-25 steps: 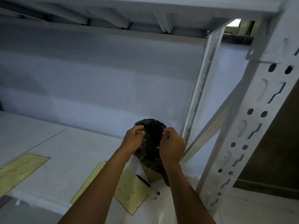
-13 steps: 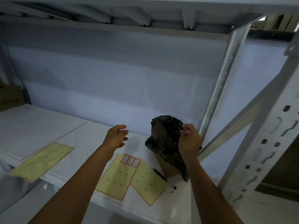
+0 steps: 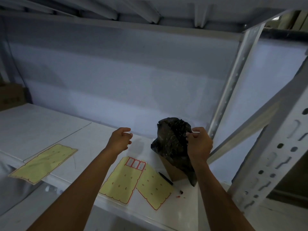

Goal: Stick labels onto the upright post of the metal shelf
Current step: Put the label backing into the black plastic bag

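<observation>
Head view:
Labels: 3 labels (image 3: 135, 164) remain at the far end of the middle sheet (image 3: 120, 182), flat on the shelf (image 3: 86, 139), below and between my hands.
Sheet axis: from the front edge toward the wall.
Nearer hand: left hand (image 3: 120, 139), loosely curled, holding nothing, above the labels.
Right hand (image 3: 199, 145): pinching the bag (image 3: 171, 139).
Post (image 3: 273, 164): well to the right, past my right hand.
Since 1 s ago: the left hand has let go of the bag.
</observation>
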